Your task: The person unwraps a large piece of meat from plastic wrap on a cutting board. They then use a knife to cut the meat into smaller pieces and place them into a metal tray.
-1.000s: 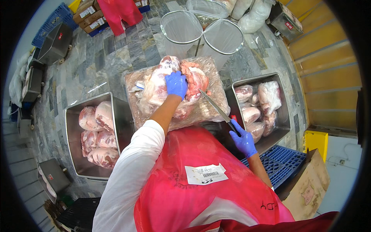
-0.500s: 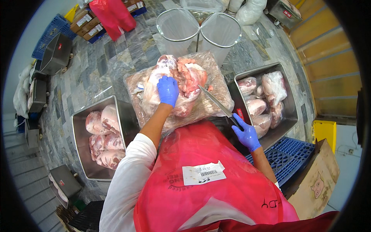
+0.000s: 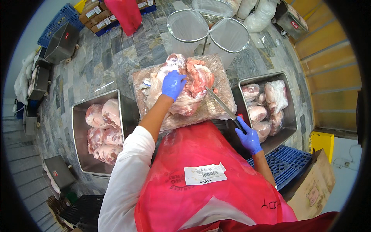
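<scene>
A large cut of raw meat (image 3: 201, 79), with pale fat and a pink opened side, lies on a plastic-wrapped block (image 3: 218, 62) in front of me. My left hand (image 3: 173, 85), in a blue glove, presses on the middle of the meat, its fingers bent in at the seam between the pale part and the pink part; the fingertips are partly hidden. My right hand (image 3: 248, 136), also gloved in blue, is wrapped round the dark handle of a long knife (image 3: 223, 103). The blade slants up and left, its tip by the meat's right edge.
Metal bins with pieces of meat stand at my left (image 3: 78, 143) and right (image 3: 292, 112). Beyond the block are bag-lined hoop stands (image 3: 188, 40). A blue plastic pallet (image 3: 284, 164) and a cardboard box (image 3: 315, 189) lie at the lower right. Metal carts (image 3: 62, 43) line the left wall.
The view has shifted a little, so the block and meat appear farther right. My left hand's fingers now point more rightward into the seam. The knife stays near the meat's right edge.
</scene>
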`<state>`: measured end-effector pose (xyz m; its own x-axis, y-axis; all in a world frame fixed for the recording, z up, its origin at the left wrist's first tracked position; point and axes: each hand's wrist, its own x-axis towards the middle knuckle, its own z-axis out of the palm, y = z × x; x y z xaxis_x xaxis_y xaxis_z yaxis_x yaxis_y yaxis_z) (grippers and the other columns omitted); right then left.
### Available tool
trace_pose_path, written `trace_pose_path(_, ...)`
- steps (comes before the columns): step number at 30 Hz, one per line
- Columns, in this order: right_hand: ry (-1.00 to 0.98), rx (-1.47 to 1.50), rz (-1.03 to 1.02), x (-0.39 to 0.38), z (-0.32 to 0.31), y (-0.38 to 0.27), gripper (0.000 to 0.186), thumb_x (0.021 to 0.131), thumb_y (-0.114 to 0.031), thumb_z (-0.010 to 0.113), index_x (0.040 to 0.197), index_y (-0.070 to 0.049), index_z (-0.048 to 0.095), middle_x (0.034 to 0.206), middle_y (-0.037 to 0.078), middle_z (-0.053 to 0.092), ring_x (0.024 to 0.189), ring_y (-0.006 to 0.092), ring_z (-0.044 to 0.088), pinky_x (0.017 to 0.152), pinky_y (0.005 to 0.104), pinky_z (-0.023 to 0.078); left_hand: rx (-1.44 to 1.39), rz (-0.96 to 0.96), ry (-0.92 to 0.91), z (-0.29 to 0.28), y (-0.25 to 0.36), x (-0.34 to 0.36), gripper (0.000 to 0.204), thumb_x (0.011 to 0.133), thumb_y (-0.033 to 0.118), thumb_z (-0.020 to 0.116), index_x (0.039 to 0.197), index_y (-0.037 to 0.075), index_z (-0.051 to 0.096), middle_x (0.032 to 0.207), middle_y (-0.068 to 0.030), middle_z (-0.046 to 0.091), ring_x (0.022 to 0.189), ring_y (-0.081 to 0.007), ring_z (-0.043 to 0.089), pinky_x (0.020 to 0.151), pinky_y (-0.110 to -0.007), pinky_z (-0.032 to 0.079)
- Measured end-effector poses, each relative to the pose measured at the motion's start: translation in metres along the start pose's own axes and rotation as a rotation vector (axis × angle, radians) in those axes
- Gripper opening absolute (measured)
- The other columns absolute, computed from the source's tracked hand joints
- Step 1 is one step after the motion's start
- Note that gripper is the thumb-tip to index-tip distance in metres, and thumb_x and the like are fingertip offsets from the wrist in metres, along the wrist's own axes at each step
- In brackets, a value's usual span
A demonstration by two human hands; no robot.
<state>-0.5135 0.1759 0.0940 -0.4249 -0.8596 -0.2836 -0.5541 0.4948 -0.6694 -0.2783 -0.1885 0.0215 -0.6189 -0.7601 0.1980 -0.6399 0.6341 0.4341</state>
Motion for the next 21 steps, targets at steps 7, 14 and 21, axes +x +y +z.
trace_pose_path(7,0.004,-0.011,0.002,-0.003,0.0,-0.003,0.058,0.097,-0.029,0.072,0.152,-0.029,0.053,0.107,0.023,0.076,0.098,0.0377,0.075,0.086,0.0417,0.057,0.318,0.069,-0.183,0.029,0.023,0.024,0.017,0.091,0.016,0.062,0.097,0.012,0.077,0.105,-0.0134,0.066,0.103,-0.0327,0.064,0.086,-0.049,0.049)
trace_pose_path(14,0.018,0.002,-0.009,-0.007,0.007,0.001,0.059,0.097,-0.025,0.072,0.153,-0.025,0.053,0.109,0.024,0.074,0.099,0.033,0.074,0.085,0.04,0.057,0.254,0.145,-0.061,0.048,0.015,0.02,0.014,0.09,0.021,0.063,0.092,0.014,0.075,0.102,-0.0118,0.067,0.099,-0.0319,0.064,0.083,-0.051,0.046)
trace_pose_path(21,-0.059,-0.011,0.082,-0.002,-0.004,-0.009,0.06,0.098,-0.022,0.072,0.154,-0.019,0.052,0.122,0.021,0.074,0.108,0.0232,0.074,0.093,0.0351,0.056,0.216,0.122,-0.012,0.045,0.01,0.019,0.013,0.089,0.021,0.064,0.089,0.01,0.071,0.097,-0.0128,0.066,0.096,-0.034,0.063,0.083,-0.052,0.046)
